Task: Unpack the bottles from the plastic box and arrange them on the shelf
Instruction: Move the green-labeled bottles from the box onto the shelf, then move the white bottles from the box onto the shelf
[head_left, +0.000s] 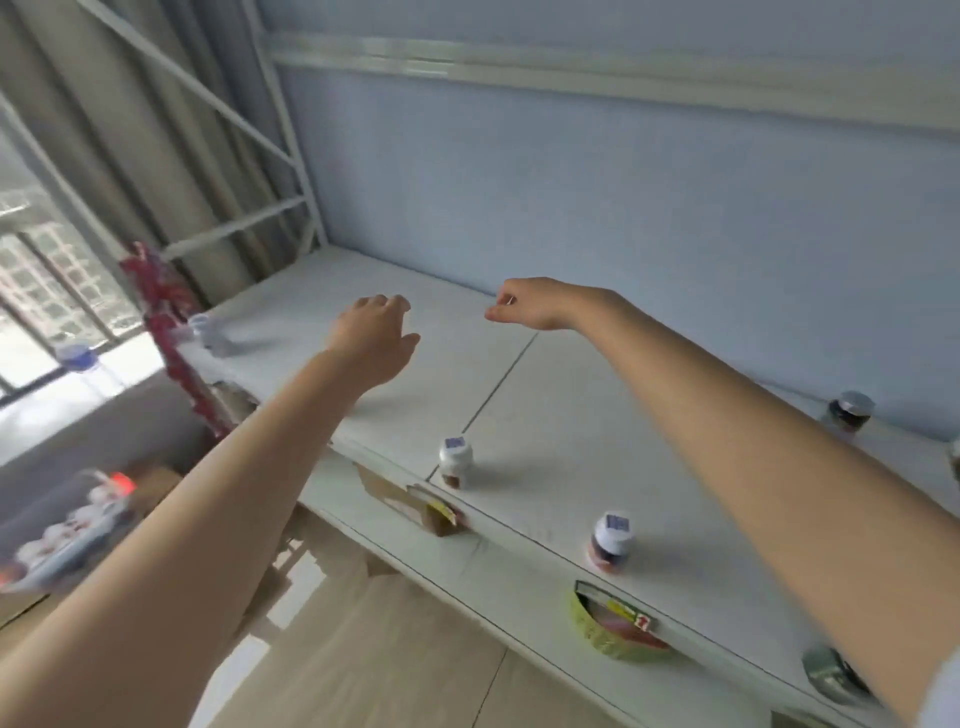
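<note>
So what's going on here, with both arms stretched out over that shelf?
A person is arranging small bottles on a white shelf. Both hands, left and right, reach out over it and hold nothing. Two white-capped bottles stand near the front edge, and a dark jar stands at the back right.

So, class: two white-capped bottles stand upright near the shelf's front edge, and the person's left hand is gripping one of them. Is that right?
Not quite. The head view shows the two white-capped bottles upright near the shelf's front edge, but the left hand holds nothing; it hovers open above the shelf, apart from both.
</note>
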